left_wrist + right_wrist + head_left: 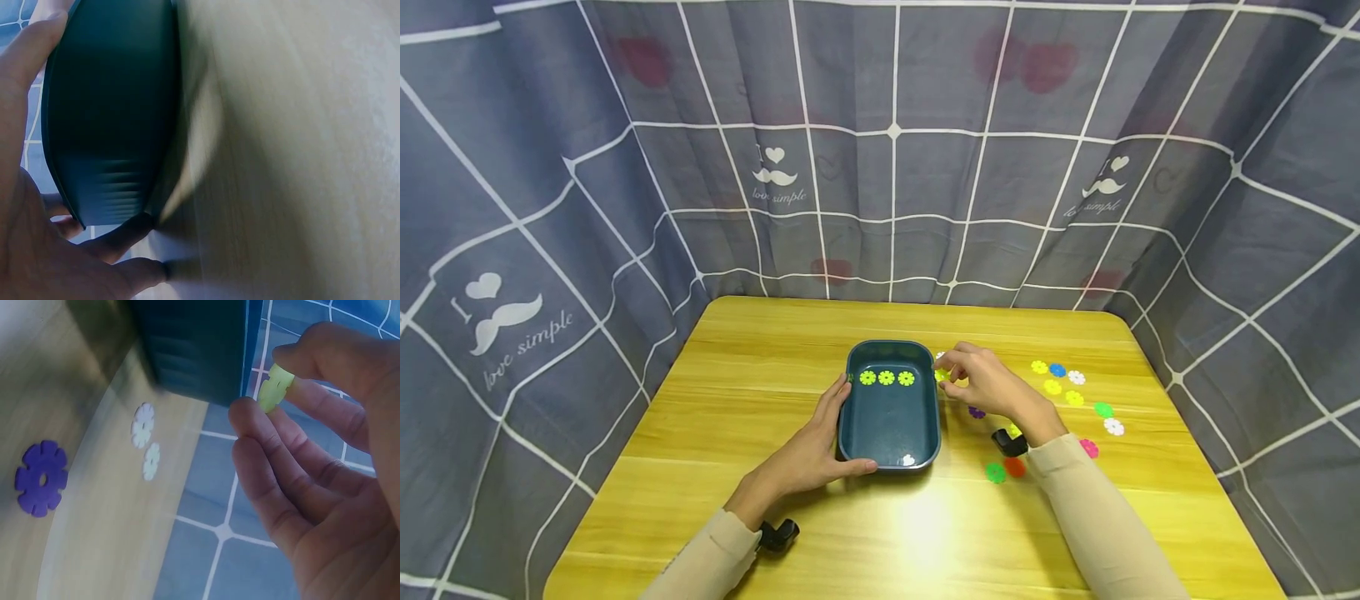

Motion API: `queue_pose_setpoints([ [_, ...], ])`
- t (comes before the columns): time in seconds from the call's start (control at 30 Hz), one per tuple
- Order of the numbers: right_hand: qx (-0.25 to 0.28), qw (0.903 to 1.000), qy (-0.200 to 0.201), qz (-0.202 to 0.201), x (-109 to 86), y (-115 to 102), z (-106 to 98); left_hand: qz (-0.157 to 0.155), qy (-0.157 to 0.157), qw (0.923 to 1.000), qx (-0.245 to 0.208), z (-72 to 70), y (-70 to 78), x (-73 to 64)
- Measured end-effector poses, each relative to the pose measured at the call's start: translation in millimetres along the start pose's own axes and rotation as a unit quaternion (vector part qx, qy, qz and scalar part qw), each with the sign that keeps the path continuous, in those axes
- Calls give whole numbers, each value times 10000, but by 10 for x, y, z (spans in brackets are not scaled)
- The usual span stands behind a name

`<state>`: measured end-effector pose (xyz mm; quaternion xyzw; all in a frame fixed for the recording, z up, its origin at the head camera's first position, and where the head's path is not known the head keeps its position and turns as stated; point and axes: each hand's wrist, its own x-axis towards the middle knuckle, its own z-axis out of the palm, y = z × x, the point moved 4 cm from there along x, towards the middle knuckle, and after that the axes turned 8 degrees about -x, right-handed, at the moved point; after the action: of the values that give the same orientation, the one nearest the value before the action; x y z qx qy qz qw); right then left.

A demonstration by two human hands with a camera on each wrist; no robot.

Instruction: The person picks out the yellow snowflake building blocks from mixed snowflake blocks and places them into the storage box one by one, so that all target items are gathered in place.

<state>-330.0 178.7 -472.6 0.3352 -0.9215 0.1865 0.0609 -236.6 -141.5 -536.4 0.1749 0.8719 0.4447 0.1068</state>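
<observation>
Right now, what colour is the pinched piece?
The pinched piece is yellow-green, clearest in the right wrist view.

tray (891,425) 1 | yellow discs (887,378) 8 | white (1114,427) 4+ | green (995,473) 2 | blue (1057,370), purple (41,494), pink (1089,448), red (1015,467) 1 each

– What surrounds the tabletop (760,333)?
– A grey-blue curtain (853,171), which hangs behind it and on both sides, with white grid lines (893,131).
– Does the curtain carry some print?
– Yes, white moustaches (775,177) with the words "love simple" (778,197), and also faint reddish spots (1049,67).
– And the tabletop itself?
– It has yellowish wood grain (745,379) and rounded far corners (721,307); a bright glare (922,529) lies on its near part.
</observation>
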Motion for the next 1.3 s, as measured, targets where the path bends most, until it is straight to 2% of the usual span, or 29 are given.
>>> queue_pose_setpoints([
  [0.43, 23, 9999, -99, -110, 91, -108, -10, -89, -28, 10000, 7, -7, -19, -15],
  [0.87, -76, 9995, -126, -275, 188, -174, -43, -39, -4, 9999, 92, -29, 13, 14],
  [1.3, -97, 9990, -215, -371, 238, -256, -54, 14, -126, 9999, 53, -3, 11, 16],
])
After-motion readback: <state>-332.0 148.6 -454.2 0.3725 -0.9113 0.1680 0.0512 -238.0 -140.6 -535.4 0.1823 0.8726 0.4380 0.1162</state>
